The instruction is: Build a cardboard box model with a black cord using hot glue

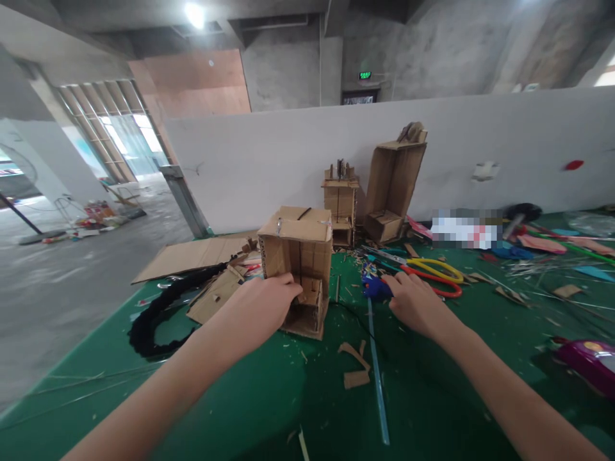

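An upright cardboard box (pixel 310 232) with an open front stands on the green table, with a thin dark stick running down inside it. My left hand (pixel 276 298) reaches into its front, fingers closed on a small cardboard piece (pixel 302 297) near the inner shelf. To the right, my right hand (pixel 410 301) has its fingers at a blue glue gun (pixel 376 287); whether they grip it is hard to make out. A long translucent glue stick (pixel 378 378) extends from the glue gun towards me. Cardboard scraps (pixel 356 379) lie between my forearms.
Behind are two more cardboard structures (pixel 339 198) (pixel 396 173) against a white partition (pixel 269 160). Scissors with yellow and red handles (pixel 439 270) lie beyond my right hand. A black fuzzy strip (pixel 148 323) and flat cardboard (pixel 177 256) are left; a purple object (pixel 589 360) is right.
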`<state>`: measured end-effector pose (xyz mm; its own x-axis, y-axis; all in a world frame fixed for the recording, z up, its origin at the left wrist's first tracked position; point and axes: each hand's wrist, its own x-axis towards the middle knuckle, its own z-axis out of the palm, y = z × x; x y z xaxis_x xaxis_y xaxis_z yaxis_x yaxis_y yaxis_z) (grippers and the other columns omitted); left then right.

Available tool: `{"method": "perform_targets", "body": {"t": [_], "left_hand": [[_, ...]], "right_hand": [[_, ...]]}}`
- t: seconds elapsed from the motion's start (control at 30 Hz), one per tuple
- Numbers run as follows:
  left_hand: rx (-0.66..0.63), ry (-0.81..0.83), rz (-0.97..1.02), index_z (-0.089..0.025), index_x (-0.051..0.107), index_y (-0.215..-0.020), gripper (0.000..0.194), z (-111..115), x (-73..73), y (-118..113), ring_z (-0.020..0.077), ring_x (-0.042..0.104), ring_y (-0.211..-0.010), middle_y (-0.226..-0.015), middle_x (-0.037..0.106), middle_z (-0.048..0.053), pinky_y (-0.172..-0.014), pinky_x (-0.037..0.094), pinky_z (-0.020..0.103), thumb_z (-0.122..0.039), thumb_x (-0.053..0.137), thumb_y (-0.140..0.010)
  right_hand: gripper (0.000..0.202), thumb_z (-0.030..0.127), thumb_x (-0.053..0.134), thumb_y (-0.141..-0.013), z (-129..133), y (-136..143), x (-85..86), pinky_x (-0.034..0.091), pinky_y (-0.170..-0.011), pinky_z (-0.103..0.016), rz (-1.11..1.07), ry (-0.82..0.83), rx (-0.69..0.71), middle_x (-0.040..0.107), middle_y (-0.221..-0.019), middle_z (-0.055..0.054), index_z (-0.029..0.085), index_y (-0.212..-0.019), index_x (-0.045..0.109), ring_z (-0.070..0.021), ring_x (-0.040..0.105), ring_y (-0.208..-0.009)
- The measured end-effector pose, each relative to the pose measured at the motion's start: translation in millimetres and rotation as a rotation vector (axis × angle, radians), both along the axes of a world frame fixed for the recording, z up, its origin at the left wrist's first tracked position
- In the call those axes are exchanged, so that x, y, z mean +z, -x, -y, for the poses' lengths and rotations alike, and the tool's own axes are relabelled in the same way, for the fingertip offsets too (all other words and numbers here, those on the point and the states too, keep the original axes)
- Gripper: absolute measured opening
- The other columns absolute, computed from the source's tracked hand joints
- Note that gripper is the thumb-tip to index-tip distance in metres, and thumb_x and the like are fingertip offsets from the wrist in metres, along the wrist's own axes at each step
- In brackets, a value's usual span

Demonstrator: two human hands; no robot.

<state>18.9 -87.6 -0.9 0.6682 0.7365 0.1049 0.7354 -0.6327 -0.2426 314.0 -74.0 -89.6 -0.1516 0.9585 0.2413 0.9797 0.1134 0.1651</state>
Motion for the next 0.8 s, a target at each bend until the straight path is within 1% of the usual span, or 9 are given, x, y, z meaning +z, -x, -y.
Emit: {"method": "perform_targets", "body": {"t": [0.13,0.2,0.33,0.47,0.53,0.6,0.67,0.73,0.8], "left_hand": [[0.027,-0.002,0.021,-0.019,0.058,-0.116,0.039,-3,-6.3,-1,0.0191,0.065,-0.075,-0.103,0.064,0.01,-0.06,0.048,0.028,-0.009,0.036,-0.084],[0.052,-0.01,0.03,-0.02,0.057,-0.117,0.039,-2,-10.1,0,0.018,0.064,-0.068,-0.104,0.062,0.009,-0.054,0.046,0.028,-0.013,0.033,-0.087],[0.089,-0.01,0.048,-0.024,0.052,-0.123,0.04,1,-15.1,2,0.0156,0.061,-0.059,-0.111,0.059,0.01,-0.048,0.043,0.027,-0.021,0.032,-0.088],[0.117,0.008,0.084,-0.025,0.052,-0.123,0.039,3,-14.3,1,0.0168,0.062,-0.062,-0.108,0.06,0.008,-0.051,0.045,0.028,-0.023,0.033,-0.089],[0.104,0.031,0.08,-0.023,0.053,-0.121,0.038,2,-11.2,2,0.0179,0.063,-0.068,-0.111,0.06,0.009,-0.054,0.047,0.029,-0.02,0.033,-0.089],[0.039,0.05,0.022,-0.019,0.058,-0.114,0.038,2,-6.8,2,0.0223,0.063,-0.085,-0.113,0.061,0.011,-0.063,0.049,0.031,-0.012,0.035,-0.085],[-0.017,0.061,-0.02,-0.016,0.06,-0.111,0.042,1,-1.7,3,0.0245,0.06,-0.099,-0.113,0.063,0.011,-0.073,0.049,0.032,-0.001,0.038,-0.077],[-0.028,0.075,0.001,-0.018,0.058,-0.113,0.051,1,3.5,2,0.0223,0.06,-0.099,-0.111,0.064,0.009,-0.077,0.049,0.031,0.005,0.039,-0.071],[-0.012,0.09,0.043,-0.02,0.057,-0.115,0.055,2,8.5,0,0.0194,0.064,-0.09,-0.108,0.065,0.007,-0.073,0.049,0.029,0.005,0.039,-0.07]], "right_hand": [[0.057,0.007,0.043,-0.073,-3,2,-0.9,0.038,-0.084,-0.038,-0.065,0.022,-0.025,0.055,-0.114,-0.018,0.006,-0.13,0.044,-0.0305,0.05,-0.102],[0.055,0.008,0.046,-0.071,-2,0,2.9,0.038,-0.085,-0.038,-0.112,0.002,-0.005,0.056,-0.113,-0.018,0.007,-0.126,0.047,-0.0305,0.049,-0.105],[0.04,0.012,0.05,-0.067,8,-4,23.1,0.041,-0.081,-0.034,-0.294,0.01,0.161,0.061,-0.1,-0.011,0.015,-0.105,0.057,-0.0252,0.054,-0.095],[0.036,0.013,0.051,-0.067,25,-3,45.8,0.044,-0.08,-0.033,-0.476,0.093,0.316,0.064,-0.1,-0.007,0.019,-0.101,0.059,-0.0215,0.058,-0.09],[0.031,0.016,0.052,-0.07,34,-1,52.3,0.046,-0.077,-0.032,-0.523,0.169,0.364,0.066,-0.099,-0.006,0.02,-0.099,0.06,-0.021,0.06,-0.088],[0.027,0.023,0.054,-0.073,44,3,54.9,0.048,-0.075,-0.032,-0.558,0.226,0.402,0.066,-0.099,-0.007,0.02,-0.099,0.062,-0.0219,0.061,-0.088],[0.03,0.029,0.055,-0.075,50,9,54.2,0.049,-0.073,-0.033,-0.601,0.242,0.433,0.067,-0.1,-0.008,0.019,-0.102,0.062,-0.0234,0.062,-0.088],[0.034,0.034,0.057,-0.075,54,14,50.8,0.051,-0.071,-0.033,-0.657,0.26,0.429,0.067,-0.098,-0.009,0.019,-0.104,0.063,-0.0241,0.063,-0.086],[0.039,0.041,0.058,-0.075,55,19,45.0,0.052,-0.068,-0.033,-0.728,0.301,0.368,0.067,-0.095,-0.009,0.018,-0.106,0.062,-0.0238,0.064,-0.082]]}}
